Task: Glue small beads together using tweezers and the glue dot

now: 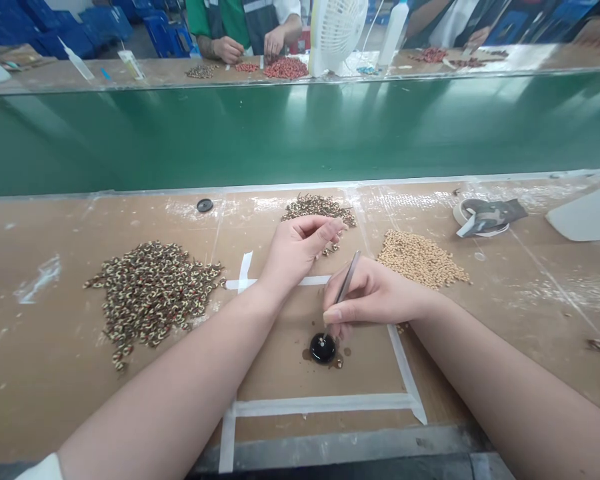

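tool (349,277) is partly hidden by the right hand (375,293).

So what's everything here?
Worktable: one, brown, front
Tape: several strips, one roll, white, worktable
Speckled piles: two, multicoloured, left, centre
Bead pile: one, tan, right
Dish: one, black, centre
Disc: one, black, left
Unclear object: one, white, right
Slim tool: one, grey, right grip
Belt: one, green, between tables
Fan: one, cream, far table
Bottles: several, white, far table
Mounds: several, mostly red, far table
Stools: several, blue, background
People: several, mixed clothing, background
Left grip, right grip: two, bare, centre
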The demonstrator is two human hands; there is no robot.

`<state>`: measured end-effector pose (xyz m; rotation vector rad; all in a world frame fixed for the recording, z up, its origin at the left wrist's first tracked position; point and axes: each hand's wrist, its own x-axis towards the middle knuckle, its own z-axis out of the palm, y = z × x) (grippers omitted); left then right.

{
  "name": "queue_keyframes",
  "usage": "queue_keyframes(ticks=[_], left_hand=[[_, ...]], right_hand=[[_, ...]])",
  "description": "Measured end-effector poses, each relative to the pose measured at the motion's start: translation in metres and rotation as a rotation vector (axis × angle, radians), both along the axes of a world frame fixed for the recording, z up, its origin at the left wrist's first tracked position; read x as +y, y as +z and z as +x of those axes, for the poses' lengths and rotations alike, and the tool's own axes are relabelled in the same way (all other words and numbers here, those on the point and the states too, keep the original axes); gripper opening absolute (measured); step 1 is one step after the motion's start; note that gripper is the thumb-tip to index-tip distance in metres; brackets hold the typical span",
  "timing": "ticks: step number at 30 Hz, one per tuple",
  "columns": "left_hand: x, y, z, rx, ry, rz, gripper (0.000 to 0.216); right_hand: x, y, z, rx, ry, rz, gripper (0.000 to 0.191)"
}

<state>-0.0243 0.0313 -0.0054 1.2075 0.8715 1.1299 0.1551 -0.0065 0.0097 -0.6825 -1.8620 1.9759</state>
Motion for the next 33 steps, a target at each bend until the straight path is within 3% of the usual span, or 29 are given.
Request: queue_keyframes(ticks=[4, 14, 33], left_hand=[[0.0007, 0.0009, -0.0008, -0.014, 0.001, -0.049, 0.03], [-0.0015, 0.0047, 0.0029, -0.005, -0.01, -0.091, 0.017], [-0.0026, 0.0055, 0.0037, 0.031, -0.018, -0.088, 0.017]], right_hand=[[0.0009, 0.0012, 0.0016, 0.023, -0.045, 0.05, 0.034], [-0.0004, -0.002, -0.0016, -0.078, 0.042, 0.09, 0.032], [-0.0007, -0.0036, -0.0019, -0.112, 0.043, 0.09, 0.034]])
